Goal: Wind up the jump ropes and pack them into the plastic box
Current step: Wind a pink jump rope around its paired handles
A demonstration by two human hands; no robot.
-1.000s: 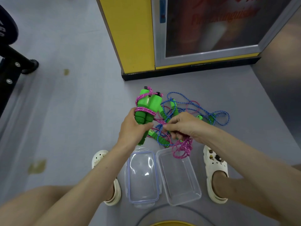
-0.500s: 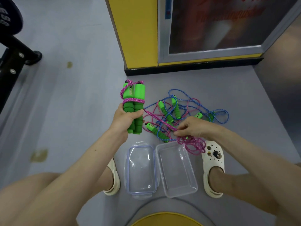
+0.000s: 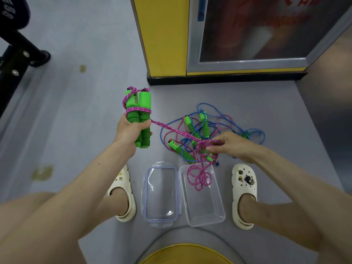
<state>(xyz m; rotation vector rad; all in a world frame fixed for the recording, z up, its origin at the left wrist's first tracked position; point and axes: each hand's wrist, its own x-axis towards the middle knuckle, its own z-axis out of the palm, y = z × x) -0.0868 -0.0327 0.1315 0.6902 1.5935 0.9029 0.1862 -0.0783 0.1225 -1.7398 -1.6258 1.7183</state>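
Box (image 3: 205,210) sits open nearest the feet, its lid (image 3: 161,195) lying just left of it, and a slack loop of the pink rope (image 3: 175,129) hangs down over its far end. Above that, right hand (image 3: 231,144) pinches the pink rope between curled fingers; left hand (image 3: 131,128) is wrapped round the paired green handles (image 3: 144,101), a couple of turns on already. So I'd say mid-wind on rope one; next turn needs the slack fed taut without snagging the tangle of other ropes (image 3: 205,124) just beyond. Plenty of bare floor (image 3: 76,111) to the left, yellow cabinet (image 3: 163,44) blocks the far side.

Clear glossy plastic box (image 3: 204,212) — braided rope (image 3: 177,131)
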